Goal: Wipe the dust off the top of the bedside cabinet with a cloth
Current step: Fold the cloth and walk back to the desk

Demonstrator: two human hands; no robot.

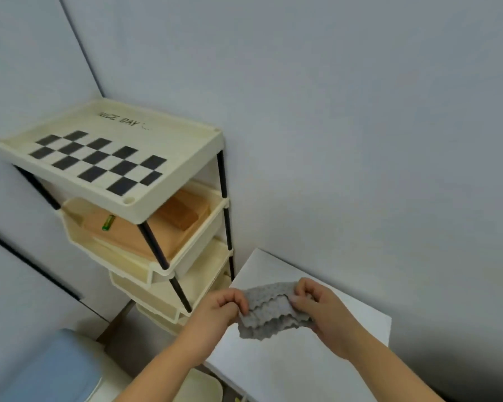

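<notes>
- The left hand (224,307) and right hand (317,309) each pinch one end of a grey, bumpy cloth (269,314), bunched in layers between them
- The cloth is held over the white top of the bedside cabinet (276,369), beside the wall
- A cream shelf rack (172,140) with a chequered top stands to its left
</notes>
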